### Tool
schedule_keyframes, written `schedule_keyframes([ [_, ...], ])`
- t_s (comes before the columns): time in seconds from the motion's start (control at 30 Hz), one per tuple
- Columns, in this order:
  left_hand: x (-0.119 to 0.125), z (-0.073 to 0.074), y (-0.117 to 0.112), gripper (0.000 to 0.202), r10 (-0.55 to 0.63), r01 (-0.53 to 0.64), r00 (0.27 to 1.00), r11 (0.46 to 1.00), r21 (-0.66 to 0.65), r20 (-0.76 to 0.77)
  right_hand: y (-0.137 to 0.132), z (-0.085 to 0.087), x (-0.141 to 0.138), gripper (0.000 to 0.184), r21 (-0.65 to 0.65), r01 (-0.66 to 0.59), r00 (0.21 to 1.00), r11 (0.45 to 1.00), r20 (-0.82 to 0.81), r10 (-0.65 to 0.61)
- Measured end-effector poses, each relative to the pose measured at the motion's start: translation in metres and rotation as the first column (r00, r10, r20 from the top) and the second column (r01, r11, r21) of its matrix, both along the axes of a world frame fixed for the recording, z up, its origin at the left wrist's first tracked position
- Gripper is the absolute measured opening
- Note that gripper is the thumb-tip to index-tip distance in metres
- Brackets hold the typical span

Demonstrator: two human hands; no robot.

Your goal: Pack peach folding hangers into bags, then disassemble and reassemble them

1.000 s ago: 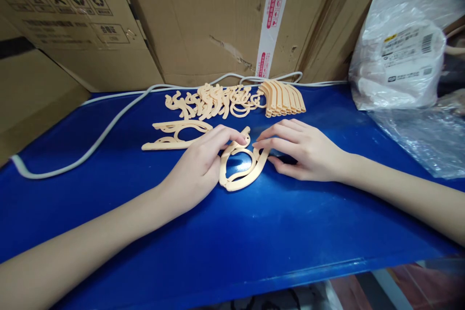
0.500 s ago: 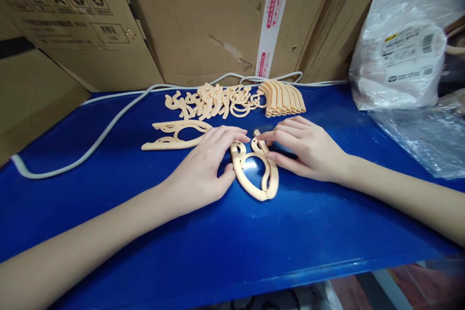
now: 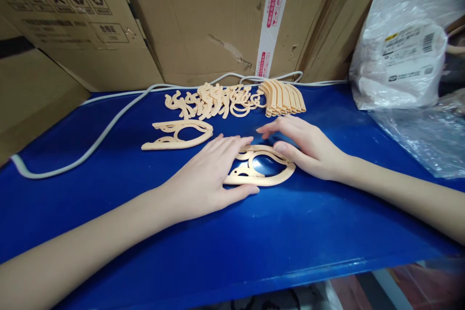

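Note:
A beige folding hanger (image 3: 269, 181), folded flat, lies lengthwise on the blue table with its joined end to the right. My left hand (image 3: 214, 179) covers its left end, thumb along the near side and fingers over the far side, gripping it across. My right hand (image 3: 305, 147) is at its right end, fingers apart and curved above the far edge; the thumb touches or nearly touches the hanger there. A second folded hanger (image 3: 181, 144) lies just beyond my left hand, pointing the same way.
At the back are a loose pile of curved beige hooks and pieces (image 3: 214, 99) and a neat stack of beige arms (image 3: 285, 97). A white cable (image 3: 109, 133) curves along the left. Cardboard boxes (image 3: 203, 19) stand behind; a plastic-wrapped package (image 3: 403, 63) sits at right.
The hanger has turned from pointing toward me to pointing right. My left hand has moved over its open end, and my right hand has shifted to its joined end.

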State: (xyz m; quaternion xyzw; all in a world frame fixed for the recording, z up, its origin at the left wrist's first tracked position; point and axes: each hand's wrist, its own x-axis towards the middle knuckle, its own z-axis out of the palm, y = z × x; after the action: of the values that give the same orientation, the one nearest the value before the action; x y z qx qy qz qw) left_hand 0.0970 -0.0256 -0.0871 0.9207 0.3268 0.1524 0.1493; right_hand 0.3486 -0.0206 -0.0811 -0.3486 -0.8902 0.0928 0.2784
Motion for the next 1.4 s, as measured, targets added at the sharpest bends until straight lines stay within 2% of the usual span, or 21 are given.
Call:
schedule_keyframes([
  [0.1, -0.003, 0.002, 0.002, 0.067, -0.039, 0.035, 0.998, 0.996, 0.082, 0.055, 0.001, 0.002, 0.001, 0.04, -0.087, 0.097, 0.993, 0.991, -0.055, -0.102],
  [0.23, -0.007, 0.007, 0.006, 0.057, -0.037, -0.003, 0.991, 0.953, 0.303, 0.125, 0.001, 0.007, -0.001, 0.042, -0.333, 0.128, 0.969, 0.934, -0.159, -0.189],
  [0.37, -0.009, 0.01, 0.008, 0.053, -0.004, -0.055, 0.99, 0.913, 0.404, 0.143, 0.0, 0.012, -0.005, 0.041, -0.586, 0.009, 0.917, 0.81, -0.319, -0.241],
  [0.43, -0.009, 0.01, 0.009, 0.054, 0.007, -0.06, 0.992, 0.911, 0.407, 0.129, 0.0, 0.011, -0.005, 0.039, -0.639, -0.071, 0.894, 0.766, -0.382, -0.235],
  [0.53, -0.008, 0.01, 0.009, 0.057, 0.013, -0.06, 0.993, 0.911, 0.409, 0.117, 0.001, 0.009, -0.004, 0.035, -0.657, -0.127, 0.875, 0.744, -0.427, -0.228],
  [0.77, -0.008, 0.01, 0.009, 0.06, 0.02, -0.056, 0.996, 0.906, 0.419, 0.091, 0.002, 0.008, -0.003, 0.032, -0.653, -0.135, 0.881, 0.745, -0.423, -0.211],
  [0.93, -0.008, 0.01, 0.005, 0.057, 0.031, -0.056, 0.998, 0.873, 0.484, 0.059, 0.001, 0.008, -0.003, 0.031, -0.655, -0.122, 0.888, 0.746, -0.407, -0.212],
  [1.03, -0.009, 0.021, 0.006, 0.054, 0.061, -0.078, 0.997, 0.869, 0.489, 0.051, 0.002, 0.008, -0.002, 0.039, -0.623, -0.123, 0.875, 0.773, -0.435, -0.212],
  [1.1, -0.013, 0.035, 0.01, 0.059, 0.072, -0.09, 0.996, 0.876, 0.474, 0.057, 0.003, 0.008, 0.0, 0.045, -0.542, -0.087, 0.887, 0.836, -0.424, -0.183],
  [1.2, -0.029, 0.062, 0.023, 0.069, 0.104, -0.122, 0.992, 0.888, 0.443, 0.064, 0.008, 0.006, 0.007, 0.035, -0.336, 0.019, 0.961, 0.942, -0.255, -0.11],
  [1.27, -0.047, 0.073, 0.034, 0.073, 0.166, -0.185, 0.983, 0.899, 0.398, 0.083, 0.01, 0.004, 0.011, 0.033, -0.206, 0.039, 0.995, 0.978, -0.084, -0.058],
  [1.33, -0.068, 0.076, 0.044, 0.082, 0.248, -0.256, 0.966, 0.908, 0.331, 0.069, 0.012, 0.002, 0.013, 0.044, -0.119, 0.013, 0.997, 0.993, 0.074, -0.004],
  [1.4, -0.089, 0.069, 0.054, 0.08, 0.333, -0.328, 0.942, 0.901, 0.285, 0.033, 0.012, 0.0, 0.012, 0.053, -0.071, -0.01, 0.981, 0.997, 0.194, 0.023],
])
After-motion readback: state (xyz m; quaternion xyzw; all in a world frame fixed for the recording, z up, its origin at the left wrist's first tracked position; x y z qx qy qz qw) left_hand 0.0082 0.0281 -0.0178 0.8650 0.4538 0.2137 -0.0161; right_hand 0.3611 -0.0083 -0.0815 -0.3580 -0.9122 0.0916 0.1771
